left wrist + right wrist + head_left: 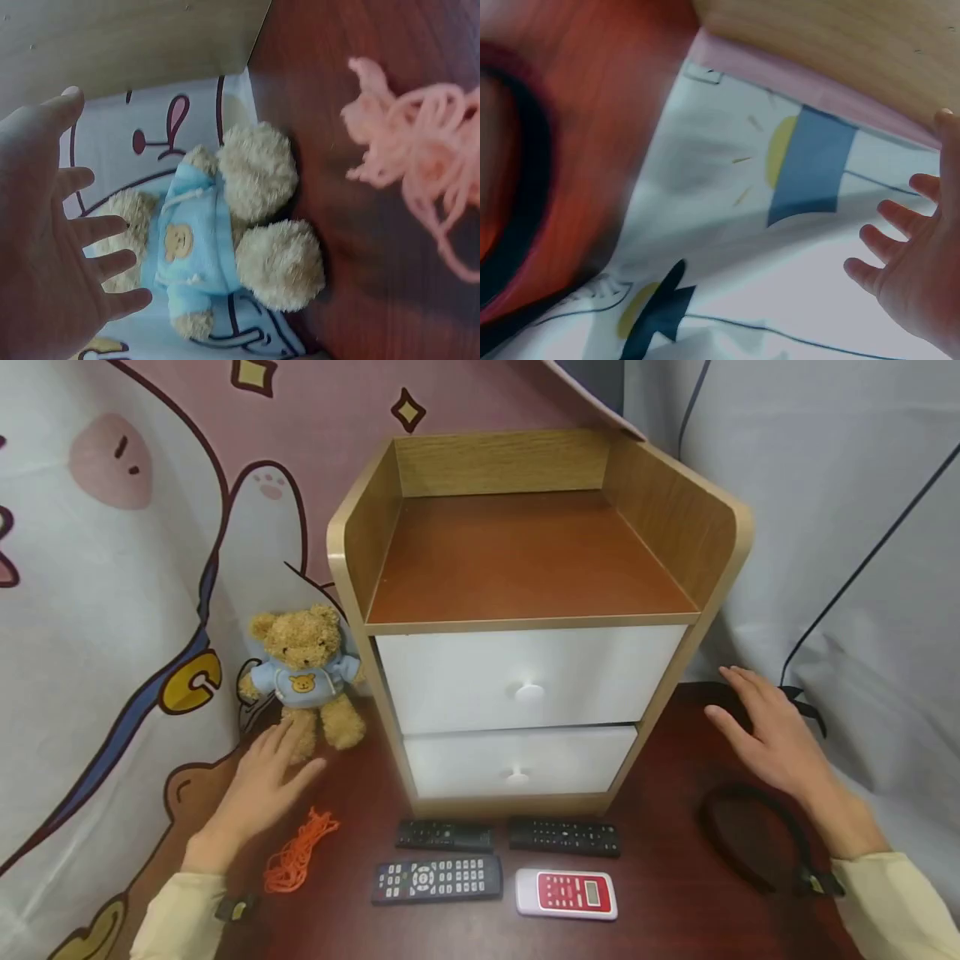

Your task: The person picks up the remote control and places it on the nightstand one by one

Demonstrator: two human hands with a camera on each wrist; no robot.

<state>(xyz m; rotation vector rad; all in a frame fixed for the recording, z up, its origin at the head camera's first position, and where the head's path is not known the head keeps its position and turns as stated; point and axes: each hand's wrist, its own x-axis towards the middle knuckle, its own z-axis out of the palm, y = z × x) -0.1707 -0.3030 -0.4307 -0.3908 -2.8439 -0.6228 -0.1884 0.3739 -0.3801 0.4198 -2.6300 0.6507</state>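
The head view faces forward and down; closer wrist views, the left sharing the teddy bear (306, 681).

In front of you there is a wooden cabinet (540, 560) with two white drawers (450, 681), standing on a dark red-brown surface (675, 918). Behind it you can see a pink and white cartoon cloth (322, 410); at your right hangs pale cloth (832, 485).

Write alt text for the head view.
A person's left hand and right hand, both empty, are outstretched on either side of a cabinet with two white drawers. A blue-clad teddy bear sits at the cabinet's left; orange string, three dark remotes, a white-and-red keypad device and a dark curved band lie on the table.
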